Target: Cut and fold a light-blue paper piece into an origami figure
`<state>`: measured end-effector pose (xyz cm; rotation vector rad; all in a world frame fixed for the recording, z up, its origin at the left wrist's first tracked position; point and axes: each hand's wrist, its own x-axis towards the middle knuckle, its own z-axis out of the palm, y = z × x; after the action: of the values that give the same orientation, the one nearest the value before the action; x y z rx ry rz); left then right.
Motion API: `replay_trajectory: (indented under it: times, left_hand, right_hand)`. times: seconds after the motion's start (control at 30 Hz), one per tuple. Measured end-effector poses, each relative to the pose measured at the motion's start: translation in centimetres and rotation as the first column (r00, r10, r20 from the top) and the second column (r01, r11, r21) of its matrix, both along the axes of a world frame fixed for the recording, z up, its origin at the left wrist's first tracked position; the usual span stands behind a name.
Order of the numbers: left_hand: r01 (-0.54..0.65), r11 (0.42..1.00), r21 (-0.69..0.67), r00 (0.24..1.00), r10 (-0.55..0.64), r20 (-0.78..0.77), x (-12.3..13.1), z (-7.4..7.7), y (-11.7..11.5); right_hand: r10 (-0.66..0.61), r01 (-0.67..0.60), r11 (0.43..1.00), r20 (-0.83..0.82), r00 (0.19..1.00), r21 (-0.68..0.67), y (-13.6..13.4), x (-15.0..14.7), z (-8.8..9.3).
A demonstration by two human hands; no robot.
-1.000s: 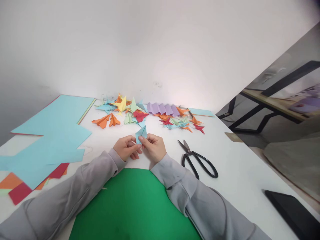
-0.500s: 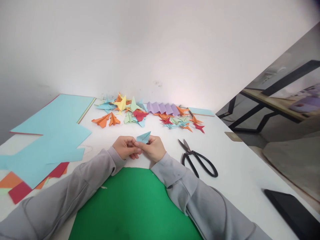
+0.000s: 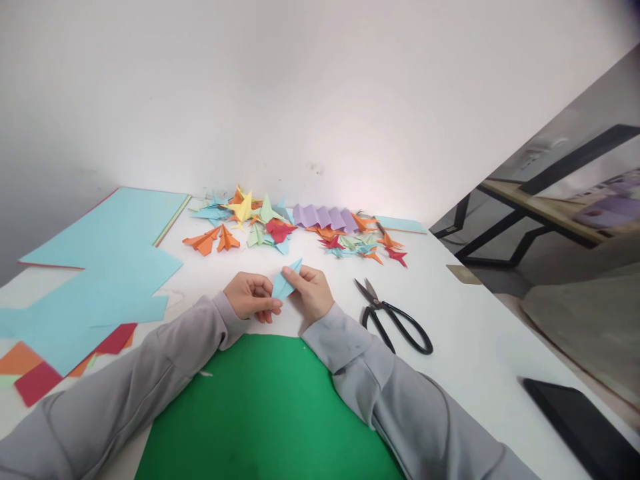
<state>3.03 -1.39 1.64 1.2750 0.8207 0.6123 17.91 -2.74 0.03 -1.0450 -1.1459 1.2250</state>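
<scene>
A small light-blue folded paper is held up between my two hands above the white table, its pointed tip toward the upper right. My right hand pinches its upper right part, thumb on the near face. At its lower left corner, my left hand has thumb and fingers closed on the edge. Just below both hands lies a green sheet, between my forearms.
Black-handled scissors lie right of my hands. Folded paper pieces and a pleated purple paper line the wall. Large light-blue sheets cover the left side. A black flat device sits at the lower right.
My right hand has shifted its grip up the blue paper, thumb now higher. My hands have moved slightly apart, and more of the paper's face shows between them.
</scene>
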Motion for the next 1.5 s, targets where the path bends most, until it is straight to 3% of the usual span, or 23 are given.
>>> replay_trajectory:
  times: [0.1,0.6,0.83,1.2,1.5]
  left_hand:
    - [0.011,1.0,0.016,1.0,-0.011,-0.001,0.0,-0.1,-0.1]
    - [0.033,0.998,0.057,0.997,-0.029,-0.071,0.3,0.0,-0.5]
    - [0.025,0.995,0.092,0.998,-0.02,-0.054,0.3,0.0,-0.5]
    - [0.064,0.993,0.102,0.997,-0.059,-0.048,0.3,0.2,-0.7]
    - [0.092,0.994,0.057,0.996,-0.091,-0.015,-0.1,0.4,-0.6]
  right_hand:
    - [0.089,-0.088,0.996,0.043,0.995,-0.025,-0.2,-0.3,0.5]
    - [-0.003,0.003,1.0,0.003,1.0,0.02,-0.2,-0.3,0.7]
    - [0.13,-0.133,0.991,-0.073,0.989,-0.032,-0.4,-0.6,0.8]
    - [-0.064,0.06,0.994,-0.047,0.997,-0.086,0.2,-0.2,-0.2]
    - [-0.163,0.163,0.981,0.004,0.987,-0.11,0.3,0.0,0.1]
